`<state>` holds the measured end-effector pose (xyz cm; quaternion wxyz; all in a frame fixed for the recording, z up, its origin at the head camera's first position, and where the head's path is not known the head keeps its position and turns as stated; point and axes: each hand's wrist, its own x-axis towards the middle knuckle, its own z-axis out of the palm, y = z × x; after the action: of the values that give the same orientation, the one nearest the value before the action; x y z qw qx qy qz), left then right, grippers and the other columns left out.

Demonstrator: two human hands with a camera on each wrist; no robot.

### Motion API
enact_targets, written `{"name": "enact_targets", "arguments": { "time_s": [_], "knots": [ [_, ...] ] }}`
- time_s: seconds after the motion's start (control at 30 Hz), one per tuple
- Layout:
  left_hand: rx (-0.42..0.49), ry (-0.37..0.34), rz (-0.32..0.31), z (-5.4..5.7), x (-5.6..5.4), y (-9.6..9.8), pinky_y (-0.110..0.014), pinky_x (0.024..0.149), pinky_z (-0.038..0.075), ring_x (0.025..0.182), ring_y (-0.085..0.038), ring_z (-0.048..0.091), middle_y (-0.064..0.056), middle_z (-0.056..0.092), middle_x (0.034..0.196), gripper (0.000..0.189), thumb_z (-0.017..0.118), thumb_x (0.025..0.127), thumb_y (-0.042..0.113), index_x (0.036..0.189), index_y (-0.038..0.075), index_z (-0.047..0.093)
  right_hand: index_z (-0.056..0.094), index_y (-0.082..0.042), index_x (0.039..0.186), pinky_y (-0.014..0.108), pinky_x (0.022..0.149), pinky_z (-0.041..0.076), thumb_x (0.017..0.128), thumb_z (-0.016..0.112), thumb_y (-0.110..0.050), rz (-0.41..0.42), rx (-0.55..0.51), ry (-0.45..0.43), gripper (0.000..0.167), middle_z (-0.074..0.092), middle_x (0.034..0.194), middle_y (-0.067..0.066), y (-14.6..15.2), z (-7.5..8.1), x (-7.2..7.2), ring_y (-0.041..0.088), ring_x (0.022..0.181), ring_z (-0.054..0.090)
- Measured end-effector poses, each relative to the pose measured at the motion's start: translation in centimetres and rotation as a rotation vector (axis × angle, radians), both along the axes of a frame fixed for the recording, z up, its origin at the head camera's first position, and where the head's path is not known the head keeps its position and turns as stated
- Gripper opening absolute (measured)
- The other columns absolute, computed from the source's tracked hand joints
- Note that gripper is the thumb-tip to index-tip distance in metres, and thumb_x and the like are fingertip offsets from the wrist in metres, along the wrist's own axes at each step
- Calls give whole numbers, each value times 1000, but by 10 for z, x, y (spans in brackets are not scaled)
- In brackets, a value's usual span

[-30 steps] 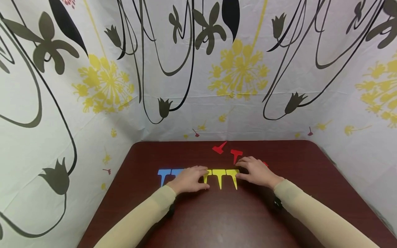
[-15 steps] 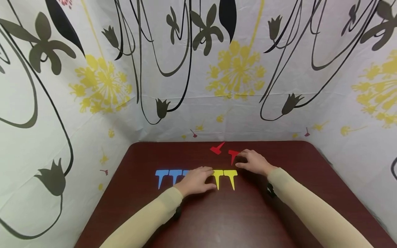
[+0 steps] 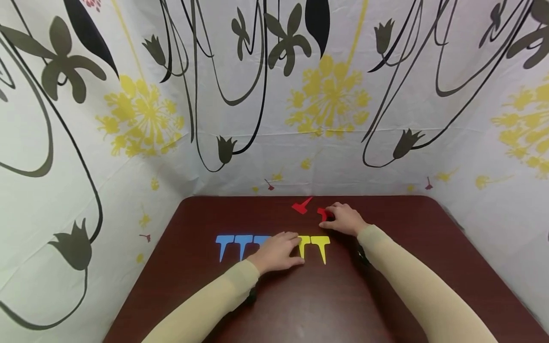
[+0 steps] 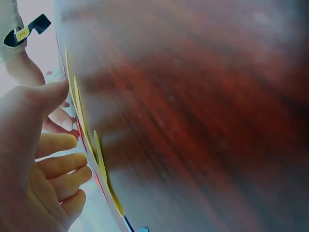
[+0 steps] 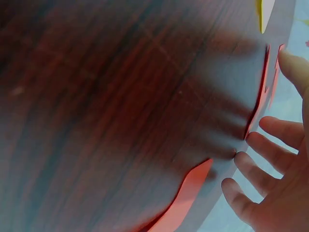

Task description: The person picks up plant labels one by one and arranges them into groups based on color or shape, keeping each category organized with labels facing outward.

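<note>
Blue T-shaped plant tags and yellow T-shaped plant tags lie side by side in one row on the table. My left hand is spread low over the middle of this row, covering part of it. Its fingers are relaxed beside the yellow tags in the left wrist view. Behind the row, my right hand reaches over a red plant tag, thumb and fingertips right at it and partly hiding it. In the right wrist view, the fingers are loosely extended, with another red tag below them.
One more red plant tag lies slanted near the back edge of the dark wooden table. A white flower-patterned cloth hangs close behind and along the sides.
My right hand has moved back and left onto the red tag behind the row. My left hand has slid right along the row, uncovering more blue tags and covering more yellow.
</note>
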<state>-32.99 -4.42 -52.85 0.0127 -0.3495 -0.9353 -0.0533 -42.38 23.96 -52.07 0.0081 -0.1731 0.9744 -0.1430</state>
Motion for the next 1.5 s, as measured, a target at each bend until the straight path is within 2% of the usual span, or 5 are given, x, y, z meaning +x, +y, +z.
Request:
{"name": "enact_targets", "arguments": {
  "time_s": [0.47,0.67,0.8,1.17,1.5],
  "knots": [
    [-39,-47,21,0,1,5,-44,109,42,137,-23,47,-5,50,150,70,61,91,65,143,18,58,60,-3,139,61,98,45,83,76,-60,32,83,25,82,51,142,18,4,-1,0,41,126,48],
    [-30,-43,11,1,1,7,-41,114,35,138,-20,46,-5,52,148,68,62,92,63,142,17,60,58,-2,140,59,99,45,83,76,-58,56,83,-3,82,51,143,20,15,-1,4,40,128,50],
    [-27,-32,4,0,1,7,-40,117,30,138,-20,45,-6,52,149,67,62,92,61,142,15,59,59,-2,139,58,98,46,83,77,-57,73,83,5,81,52,141,19,20,-2,9,37,125,55],
    [-12,-84,17,4,0,11,-39,117,29,141,-20,42,-7,49,151,67,65,92,59,143,16,58,60,-5,139,56,97,48,82,78,-57,93,73,8,79,52,141,15,30,0,32,33,121,59],
    [-11,-84,25,3,-1,8,-40,117,29,140,-20,43,-7,50,150,68,65,91,60,143,17,59,61,-8,138,55,95,49,81,78,-58,136,96,-1,78,54,140,11,35,1,50,31,118,60]
  ]
}}
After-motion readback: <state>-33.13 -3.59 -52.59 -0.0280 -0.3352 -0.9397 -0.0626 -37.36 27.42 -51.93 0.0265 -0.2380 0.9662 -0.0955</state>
